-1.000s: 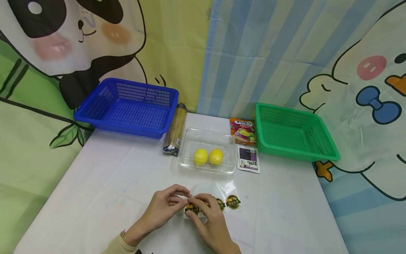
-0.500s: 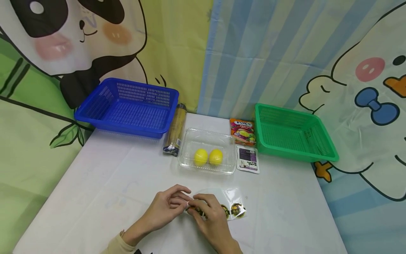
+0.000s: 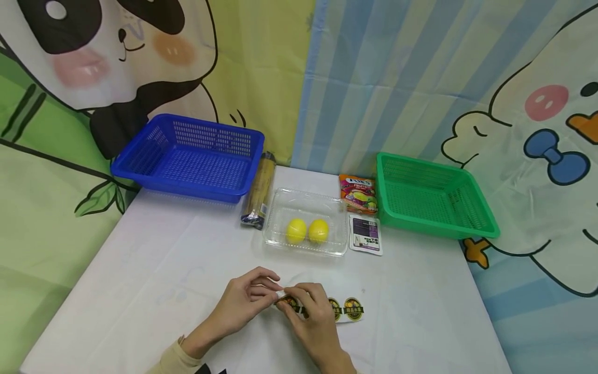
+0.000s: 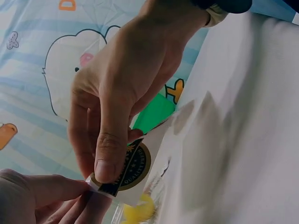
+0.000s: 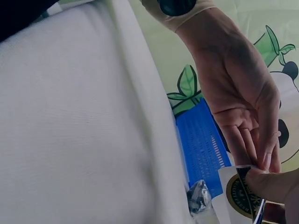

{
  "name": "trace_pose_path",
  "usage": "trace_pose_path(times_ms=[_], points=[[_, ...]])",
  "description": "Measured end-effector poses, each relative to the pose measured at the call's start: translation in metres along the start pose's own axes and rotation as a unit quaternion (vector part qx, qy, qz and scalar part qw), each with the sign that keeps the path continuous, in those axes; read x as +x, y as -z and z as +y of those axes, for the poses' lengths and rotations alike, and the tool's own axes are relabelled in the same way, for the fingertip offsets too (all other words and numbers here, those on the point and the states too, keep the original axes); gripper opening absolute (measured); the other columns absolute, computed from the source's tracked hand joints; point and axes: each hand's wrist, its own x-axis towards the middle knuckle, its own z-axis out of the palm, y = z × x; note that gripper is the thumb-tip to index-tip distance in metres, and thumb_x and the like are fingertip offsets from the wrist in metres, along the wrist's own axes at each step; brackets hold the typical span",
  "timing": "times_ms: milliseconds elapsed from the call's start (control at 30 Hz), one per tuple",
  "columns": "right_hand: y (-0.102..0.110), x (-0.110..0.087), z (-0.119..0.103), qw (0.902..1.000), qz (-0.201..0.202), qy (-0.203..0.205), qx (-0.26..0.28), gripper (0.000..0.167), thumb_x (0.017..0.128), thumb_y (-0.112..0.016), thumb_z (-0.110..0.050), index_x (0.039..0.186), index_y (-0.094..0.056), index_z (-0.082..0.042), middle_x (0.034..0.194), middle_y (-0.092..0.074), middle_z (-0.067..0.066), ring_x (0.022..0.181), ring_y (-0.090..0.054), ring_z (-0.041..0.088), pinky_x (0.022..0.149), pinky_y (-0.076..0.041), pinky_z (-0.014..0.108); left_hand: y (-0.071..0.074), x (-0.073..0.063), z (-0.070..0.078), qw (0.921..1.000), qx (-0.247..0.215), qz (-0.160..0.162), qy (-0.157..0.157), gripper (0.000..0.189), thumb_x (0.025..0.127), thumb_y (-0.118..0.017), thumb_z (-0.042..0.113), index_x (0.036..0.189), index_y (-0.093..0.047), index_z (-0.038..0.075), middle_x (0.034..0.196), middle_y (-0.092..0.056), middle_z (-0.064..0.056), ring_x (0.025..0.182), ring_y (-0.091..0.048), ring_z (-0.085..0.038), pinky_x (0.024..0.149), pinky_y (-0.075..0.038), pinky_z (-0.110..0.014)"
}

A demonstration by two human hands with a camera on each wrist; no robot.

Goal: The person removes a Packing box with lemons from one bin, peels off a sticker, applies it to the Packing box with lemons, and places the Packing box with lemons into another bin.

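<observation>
A strip of round black-and-gold stickers (image 3: pixel 353 308) on white backing is held at its left end between both hands. My right hand (image 3: pixel 317 319) pinches it between thumb and fingers, and the right part of the strip sticks out beyond the knuckles. At the strip's left corner, my left hand (image 3: pixel 244 302) pinches the edge with thumb and forefinger. In the left wrist view, the right thumb (image 4: pixel 107 171) presses on the face of the end sticker (image 4: pixel 136 165). The right wrist view shows the left fingertips meeting the edge of the sticker strip (image 5: pixel 236 193).
A clear plastic box (image 3: pixel 306 205) with two yellow balls (image 3: pixel 296 231) stands beyond the hands. Left of it are a long yellowish pack (image 3: pixel 260 189) and a blue basket (image 3: pixel 191 156). On its right are a candy bag (image 3: pixel 358 193), a white-and-purple packet (image 3: pixel 366 235) and a green basket (image 3: pixel 432 195).
The strip has shifted slightly right and its end has been lifted and tilted between the fingers. A white edge now shows at the left fingertips. The other things stay in place.
</observation>
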Motion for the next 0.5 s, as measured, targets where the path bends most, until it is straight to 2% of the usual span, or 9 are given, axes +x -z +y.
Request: trace_pose_path(times_ms=[167,333,500], points=[[-0.0020,-0.0026,-0.0004,0.9999,0.010,-0.010,0.004,0.036,0.073,-0.095,-0.018,0.103,-0.077,-0.013,0.100,-0.068,-0.003,0.093,-0.061,0.012,0.084,-0.048,0.016,0.0014,-0.0005,0.0000,0.9997,-0.019,-0.006,0.017,0.029,0.096,-0.075,0.007,0.123,-0.064,0.008,0.108,-0.076,-0.016,0.090,-0.079,-0.019,0.080,-0.064,-0.031],[-0.0009,-0.0001,0.0007,0.9997,0.009,-0.017,0.014,0.033,0.072,-0.095,-0.019,0.098,-0.075,-0.015,0.096,-0.067,-0.004,0.090,-0.059,0.011,0.078,-0.044,0.014,0.0016,0.0011,0.0015,0.9997,-0.018,-0.009,0.014,0.028,0.097,-0.074,0.007,0.123,-0.064,0.008,0.107,-0.077,-0.013,0.089,-0.079,-0.020,0.080,-0.064,-0.031],[-0.0008,0.0020,0.0024,0.9997,0.005,-0.004,0.022,0.034,0.071,-0.096,-0.017,0.097,-0.073,-0.016,0.098,-0.068,-0.005,0.094,-0.060,0.013,0.084,-0.046,0.016,0.0019,0.0014,0.0024,0.9995,-0.018,-0.013,0.021,0.029,0.097,-0.074,0.006,0.124,-0.063,0.004,0.106,-0.076,-0.013,0.089,-0.079,-0.020,0.079,-0.064,-0.031]])
